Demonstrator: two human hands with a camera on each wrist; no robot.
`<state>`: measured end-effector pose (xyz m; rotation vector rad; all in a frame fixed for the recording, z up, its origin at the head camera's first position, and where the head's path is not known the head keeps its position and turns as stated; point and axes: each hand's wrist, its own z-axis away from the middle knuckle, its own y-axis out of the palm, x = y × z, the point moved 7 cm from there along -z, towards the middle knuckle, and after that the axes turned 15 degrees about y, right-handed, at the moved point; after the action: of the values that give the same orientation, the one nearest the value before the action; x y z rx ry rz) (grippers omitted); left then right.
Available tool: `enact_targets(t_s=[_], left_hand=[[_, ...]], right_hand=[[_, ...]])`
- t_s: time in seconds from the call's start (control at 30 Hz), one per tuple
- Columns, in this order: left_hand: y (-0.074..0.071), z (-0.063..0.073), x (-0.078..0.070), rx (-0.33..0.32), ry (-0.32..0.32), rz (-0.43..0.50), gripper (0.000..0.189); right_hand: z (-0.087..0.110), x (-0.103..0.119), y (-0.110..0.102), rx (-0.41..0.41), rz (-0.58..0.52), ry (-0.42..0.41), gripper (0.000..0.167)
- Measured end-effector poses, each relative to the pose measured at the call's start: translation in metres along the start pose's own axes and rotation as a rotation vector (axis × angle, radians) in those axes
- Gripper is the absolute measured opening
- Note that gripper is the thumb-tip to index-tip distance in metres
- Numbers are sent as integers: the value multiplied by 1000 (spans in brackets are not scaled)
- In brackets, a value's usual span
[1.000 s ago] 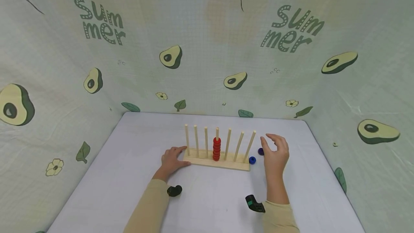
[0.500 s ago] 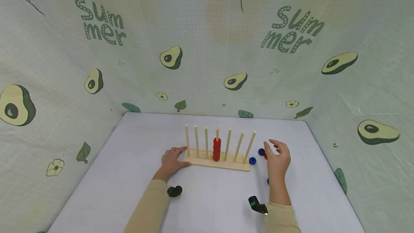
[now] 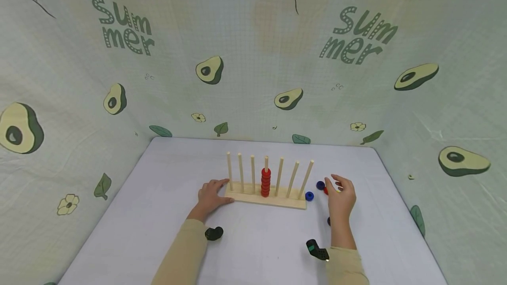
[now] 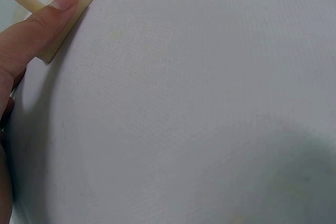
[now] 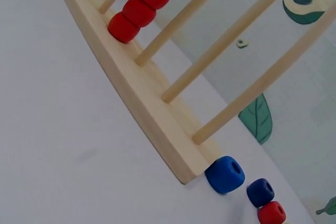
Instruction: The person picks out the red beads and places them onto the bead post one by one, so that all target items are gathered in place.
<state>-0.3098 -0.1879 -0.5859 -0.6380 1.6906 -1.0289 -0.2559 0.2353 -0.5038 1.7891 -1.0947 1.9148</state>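
A pale wooden peg stand [image 3: 253,196] with several upright pegs sits mid-table. Red beads [image 3: 265,183] are stacked on its middle peg. My left hand [image 3: 210,195] holds the stand's left end, thumb at the front and fingers at the back; in the left wrist view the thumb [image 4: 55,11] presses on the wood. To the right of the stand, my right hand [image 3: 341,197] is low over loose beads, thumb and fingers apart. A red bead [image 5: 272,213] lies by its fingertips, and a bit of yellow shows between thumb and fingers, mostly hidden.
One blue bead [image 5: 226,174] lies against the stand's right end, with a darker blue bead [image 5: 260,192] just behind it. Another dark bead [image 3: 328,221] is partly hidden by the right wrist. A printed cloth [image 3: 245,34] hangs behind and beside the white table [image 3: 178,162].
My right hand has moved slightly right and down towards the loose beads, uncovering the red bead and the dark bead by the wrist. My left hand and the stand stay put.
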Motion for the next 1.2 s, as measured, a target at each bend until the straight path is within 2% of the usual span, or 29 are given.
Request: enact_targets(t_s=[0.27,0.8,1.2], left_hand=[[-3,0,-5,6,-6,3,78],[-1,0,-3,12,-12,9,78],[-2,1,-3,9,-12,18,78]], right_hand=[[-7,-18,5,21,63,61,26],[-10,-41,10,56,141,145,28],[-15,-52,17,74,200,167,29]])
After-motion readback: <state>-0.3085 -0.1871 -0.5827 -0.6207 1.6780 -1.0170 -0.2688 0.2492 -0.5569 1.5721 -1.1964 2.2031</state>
